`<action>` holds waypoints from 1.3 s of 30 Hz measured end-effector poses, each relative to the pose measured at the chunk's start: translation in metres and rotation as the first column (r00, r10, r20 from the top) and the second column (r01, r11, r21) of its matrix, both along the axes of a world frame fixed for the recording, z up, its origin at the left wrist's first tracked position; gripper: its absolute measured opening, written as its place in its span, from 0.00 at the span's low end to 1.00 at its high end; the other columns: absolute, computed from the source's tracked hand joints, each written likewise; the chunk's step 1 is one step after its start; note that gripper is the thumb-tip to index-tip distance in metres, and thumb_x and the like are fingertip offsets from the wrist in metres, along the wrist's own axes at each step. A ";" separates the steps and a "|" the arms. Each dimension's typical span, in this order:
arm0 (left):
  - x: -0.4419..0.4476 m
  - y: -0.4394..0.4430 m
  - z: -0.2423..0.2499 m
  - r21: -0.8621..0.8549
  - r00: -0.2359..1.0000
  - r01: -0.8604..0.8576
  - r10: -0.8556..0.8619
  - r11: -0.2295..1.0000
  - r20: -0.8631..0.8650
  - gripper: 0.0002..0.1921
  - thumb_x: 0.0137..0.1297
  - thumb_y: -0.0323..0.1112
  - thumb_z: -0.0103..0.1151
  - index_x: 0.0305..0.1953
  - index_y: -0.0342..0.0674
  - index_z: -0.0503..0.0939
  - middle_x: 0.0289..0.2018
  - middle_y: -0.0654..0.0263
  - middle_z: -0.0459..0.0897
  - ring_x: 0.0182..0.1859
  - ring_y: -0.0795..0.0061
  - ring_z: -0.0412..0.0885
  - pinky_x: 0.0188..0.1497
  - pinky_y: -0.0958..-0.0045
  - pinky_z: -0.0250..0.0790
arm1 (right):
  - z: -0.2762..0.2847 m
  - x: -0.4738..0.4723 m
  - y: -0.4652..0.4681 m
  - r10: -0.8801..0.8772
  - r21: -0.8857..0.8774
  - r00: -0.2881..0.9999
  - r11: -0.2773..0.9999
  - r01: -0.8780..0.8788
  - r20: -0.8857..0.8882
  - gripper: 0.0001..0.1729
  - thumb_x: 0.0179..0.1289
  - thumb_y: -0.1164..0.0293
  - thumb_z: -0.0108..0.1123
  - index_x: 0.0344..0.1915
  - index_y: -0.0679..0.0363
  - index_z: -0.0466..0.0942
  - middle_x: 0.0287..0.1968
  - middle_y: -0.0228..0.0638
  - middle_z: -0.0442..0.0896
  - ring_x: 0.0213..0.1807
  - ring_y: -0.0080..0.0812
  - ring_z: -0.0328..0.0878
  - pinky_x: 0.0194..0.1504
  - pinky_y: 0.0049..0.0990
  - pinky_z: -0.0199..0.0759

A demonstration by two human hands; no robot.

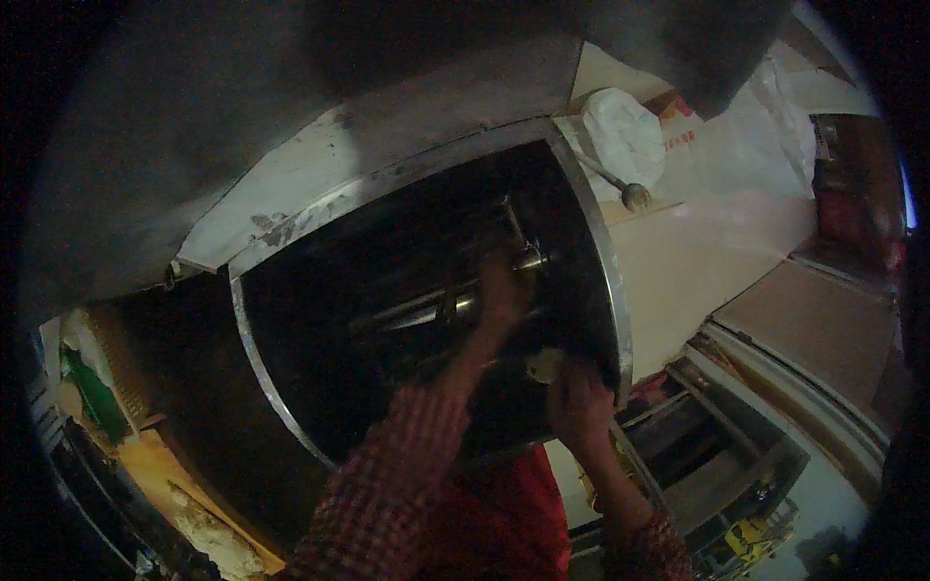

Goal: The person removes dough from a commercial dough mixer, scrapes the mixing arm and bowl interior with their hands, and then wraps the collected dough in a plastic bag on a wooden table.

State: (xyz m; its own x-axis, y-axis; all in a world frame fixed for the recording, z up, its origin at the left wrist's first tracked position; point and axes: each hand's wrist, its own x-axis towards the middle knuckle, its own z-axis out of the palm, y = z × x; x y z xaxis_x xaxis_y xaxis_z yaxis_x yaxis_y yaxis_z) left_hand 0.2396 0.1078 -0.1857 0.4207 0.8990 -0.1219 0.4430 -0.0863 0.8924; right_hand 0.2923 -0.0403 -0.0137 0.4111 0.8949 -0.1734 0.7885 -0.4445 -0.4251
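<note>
Both my hands are inside a dark, open metal-rimmed chamber. My left hand reaches deep into it, beside shiny metal bars that run across the dark interior. Its fingers are blurred and in shadow, so I cannot tell whether they grip a bar. Near the chamber's right front, my right hand is at a small pale round piece, which seems to be held at its fingertips. Checked sleeves cover both forearms.
A round-headed stick and a white plastic bag lie on a pale surface to the right. A dark metal hood overhangs the chamber. Wooden framing stands at lower right, a yellow board at lower left.
</note>
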 end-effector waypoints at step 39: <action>0.011 -0.067 -0.099 -0.769 0.896 -0.058 0.373 0.636 0.241 0.20 0.59 0.37 0.57 0.53 0.42 0.76 0.44 0.58 0.79 0.45 0.58 0.77 0.50 0.58 0.71 | 0.003 -0.002 0.010 0.020 0.210 1.000 0.978 -0.015 -0.018 0.07 0.54 0.80 0.60 0.35 0.61 0.76 0.36 0.43 0.82 0.34 0.44 0.81 0.31 0.35 0.76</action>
State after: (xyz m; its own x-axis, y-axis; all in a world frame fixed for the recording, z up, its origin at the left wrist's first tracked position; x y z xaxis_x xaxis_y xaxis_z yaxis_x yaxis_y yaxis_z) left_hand 0.2511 0.0412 -0.2849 0.3783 0.6466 -0.6624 0.0092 0.7130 0.7011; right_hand 0.2902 -0.0301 -0.0103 0.3935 0.9193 0.0114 0.7857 -0.3299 -0.5232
